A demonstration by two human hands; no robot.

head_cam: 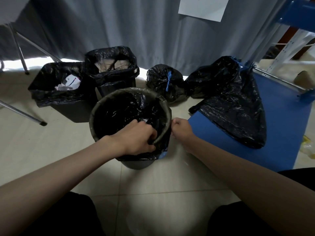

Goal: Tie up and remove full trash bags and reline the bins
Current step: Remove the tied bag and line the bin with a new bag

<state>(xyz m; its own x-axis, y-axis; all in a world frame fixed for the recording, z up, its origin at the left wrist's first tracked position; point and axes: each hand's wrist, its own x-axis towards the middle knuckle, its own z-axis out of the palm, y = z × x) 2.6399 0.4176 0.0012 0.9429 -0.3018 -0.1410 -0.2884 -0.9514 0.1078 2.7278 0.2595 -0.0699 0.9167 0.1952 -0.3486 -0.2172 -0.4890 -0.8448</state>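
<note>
A round grey bin (136, 165) stands on the floor right in front of me, with a fresh black liner (122, 109) inside it and folded over the rim. My left hand (138, 138) grips the liner's edge at the near rim. My right hand (180, 132) pinches the liner at the bin's right side, fingers curled. Behind stand two square black bins, the left bin (71, 111) holding paper waste and the back bin (117, 87) holding dark waste. A tied black bag (162, 80) with a blue drawstring sits to the right of them.
A larger black bag (235, 103) with blue ties lies across a low blue platform (281, 126) on the right. Grey curtains hang behind. Metal chair legs (22, 114) stand at left, and blue shelving (298, 16) rises at top right. My knees frame the bottom edge.
</note>
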